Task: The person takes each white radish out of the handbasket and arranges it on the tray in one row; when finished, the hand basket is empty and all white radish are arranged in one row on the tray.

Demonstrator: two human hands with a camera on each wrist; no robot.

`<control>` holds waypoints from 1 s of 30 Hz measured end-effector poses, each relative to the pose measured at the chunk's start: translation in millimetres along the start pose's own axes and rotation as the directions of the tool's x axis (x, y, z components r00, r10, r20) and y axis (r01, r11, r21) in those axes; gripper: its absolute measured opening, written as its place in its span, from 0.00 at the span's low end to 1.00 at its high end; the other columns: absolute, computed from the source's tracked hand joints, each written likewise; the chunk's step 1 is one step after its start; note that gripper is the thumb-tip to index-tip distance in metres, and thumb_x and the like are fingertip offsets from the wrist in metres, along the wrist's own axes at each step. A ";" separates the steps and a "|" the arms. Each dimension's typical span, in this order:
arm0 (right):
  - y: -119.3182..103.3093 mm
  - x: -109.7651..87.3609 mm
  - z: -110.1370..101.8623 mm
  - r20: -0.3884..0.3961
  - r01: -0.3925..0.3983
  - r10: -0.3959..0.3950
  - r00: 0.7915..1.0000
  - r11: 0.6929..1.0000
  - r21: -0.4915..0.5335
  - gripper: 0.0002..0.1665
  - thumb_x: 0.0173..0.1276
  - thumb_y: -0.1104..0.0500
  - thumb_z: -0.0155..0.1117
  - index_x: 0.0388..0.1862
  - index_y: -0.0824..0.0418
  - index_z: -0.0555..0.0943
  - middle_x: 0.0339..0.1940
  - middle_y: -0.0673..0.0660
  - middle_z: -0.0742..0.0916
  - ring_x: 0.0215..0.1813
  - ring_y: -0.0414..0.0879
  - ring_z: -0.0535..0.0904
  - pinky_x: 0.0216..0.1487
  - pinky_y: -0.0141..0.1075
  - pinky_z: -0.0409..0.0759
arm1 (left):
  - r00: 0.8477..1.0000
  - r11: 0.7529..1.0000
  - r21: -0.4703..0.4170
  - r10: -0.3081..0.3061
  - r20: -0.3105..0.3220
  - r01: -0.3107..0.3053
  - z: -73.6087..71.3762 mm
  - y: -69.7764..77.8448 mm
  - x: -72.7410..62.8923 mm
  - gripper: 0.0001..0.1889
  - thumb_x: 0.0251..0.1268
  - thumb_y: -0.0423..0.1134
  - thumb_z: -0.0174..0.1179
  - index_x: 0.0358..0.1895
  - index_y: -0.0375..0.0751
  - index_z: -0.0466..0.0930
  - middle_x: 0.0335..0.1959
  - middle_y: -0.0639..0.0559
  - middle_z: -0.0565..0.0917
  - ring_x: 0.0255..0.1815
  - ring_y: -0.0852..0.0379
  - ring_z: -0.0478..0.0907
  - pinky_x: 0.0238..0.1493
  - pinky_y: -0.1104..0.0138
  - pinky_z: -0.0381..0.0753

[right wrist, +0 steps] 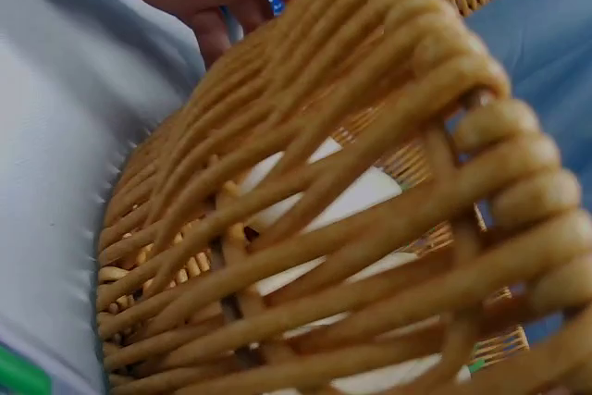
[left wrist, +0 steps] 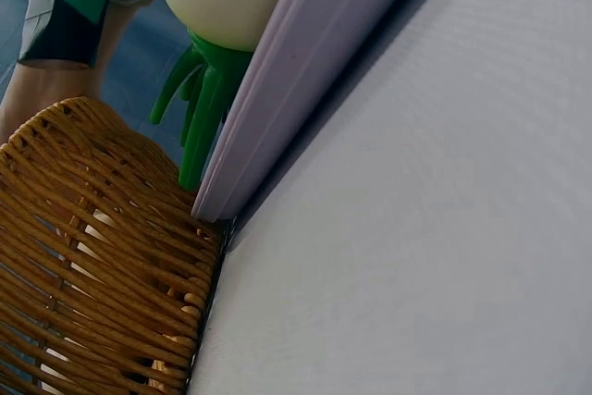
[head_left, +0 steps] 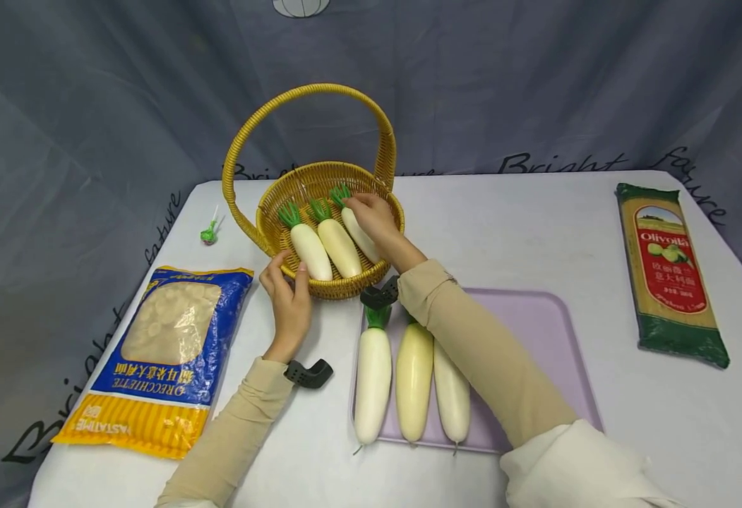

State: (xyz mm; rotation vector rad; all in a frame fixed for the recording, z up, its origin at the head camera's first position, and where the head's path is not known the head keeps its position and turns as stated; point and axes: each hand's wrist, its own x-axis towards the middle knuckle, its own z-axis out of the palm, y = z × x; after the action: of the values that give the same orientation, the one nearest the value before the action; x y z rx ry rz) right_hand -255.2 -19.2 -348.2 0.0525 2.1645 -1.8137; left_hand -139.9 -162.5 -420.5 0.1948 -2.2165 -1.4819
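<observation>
A yellow wicker basket [head_left: 340, 288] with a tall handle holds three white radishes with green tops: a left one [head_left: 311, 252], a middle one [head_left: 340, 247] and a right one [head_left: 361, 236]. My right hand [head_left: 378, 220] reaches over the basket's right rim and holds the right radish near its leaves; part of that radish is hidden under the hand. At the front left, my left hand [head_left: 291, 307] grips the basket's rim between thumb and fingers. Basket weave [right wrist: 370, 219] fills most of the right wrist view, with radishes visible through its gaps.
A lilac tray [head_left: 529, 317] bears three more radishes [head_left: 373, 384], partly under my right forearm. On the left lie a blue and yellow pasta bag [head_left: 170, 324] and a green-wrapped lollipop [head_left: 208, 234]. A spaghetti packet [head_left: 672, 271] lies at the far right.
</observation>
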 end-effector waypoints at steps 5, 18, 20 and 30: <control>0.4 3.6 1.8 0.030 -0.091 0.092 0.995 0.996 -0.017 0.30 0.66 0.50 0.52 0.66 0.55 0.63 0.68 0.54 0.66 0.69 0.50 0.59 0.66 0.44 0.60 | 1.000 1.000 -0.003 -0.007 -0.002 0.007 0.0 -0.9 -0.7 0.22 0.69 0.48 0.43 0.61 0.44 0.58 0.49 0.42 0.55 0.38 0.54 0.58 0.42 0.66 0.58; 0.6 7.4 0.7 0.156 -0.179 0.192 0.969 0.979 -0.095 0.32 0.60 0.69 0.50 0.64 0.54 0.67 0.70 0.51 0.63 0.72 0.46 0.52 0.56 0.38 0.58 | 1.000 1.000 -0.001 0.007 -0.011 -0.007 0.3 0.1 -0.1 0.20 0.69 0.46 0.44 0.60 0.44 0.58 0.49 0.43 0.55 0.38 0.48 0.59 0.40 0.66 0.58; 1.2 7.2 0.8 0.151 -0.184 0.199 0.968 0.977 -0.106 0.34 0.58 0.71 0.49 0.64 0.52 0.67 0.70 0.52 0.63 0.71 0.46 0.54 0.50 0.39 0.58 | 1.000 1.000 0.002 0.008 -0.008 -0.008 0.2 0.4 -0.3 0.20 0.69 0.46 0.44 0.60 0.45 0.58 0.49 0.43 0.55 0.37 0.51 0.58 0.40 0.67 0.59; 1.2 7.0 0.7 0.155 -0.157 0.186 0.970 0.970 -0.183 0.37 0.54 0.73 0.51 0.62 0.48 0.69 0.70 0.52 0.62 0.66 0.47 0.59 0.44 0.39 0.62 | 1.000 1.000 -0.006 0.004 -0.009 -0.004 0.0 0.4 -0.1 0.21 0.69 0.47 0.44 0.60 0.44 0.58 0.50 0.41 0.55 0.37 0.53 0.58 0.40 0.66 0.59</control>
State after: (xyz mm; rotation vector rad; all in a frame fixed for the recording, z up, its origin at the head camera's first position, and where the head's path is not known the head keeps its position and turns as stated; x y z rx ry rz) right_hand -261.4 -20.8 -351.3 0.0426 2.1125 -1.4774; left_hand -139.7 -162.3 -420.1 0.1945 -2.2039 -1.4829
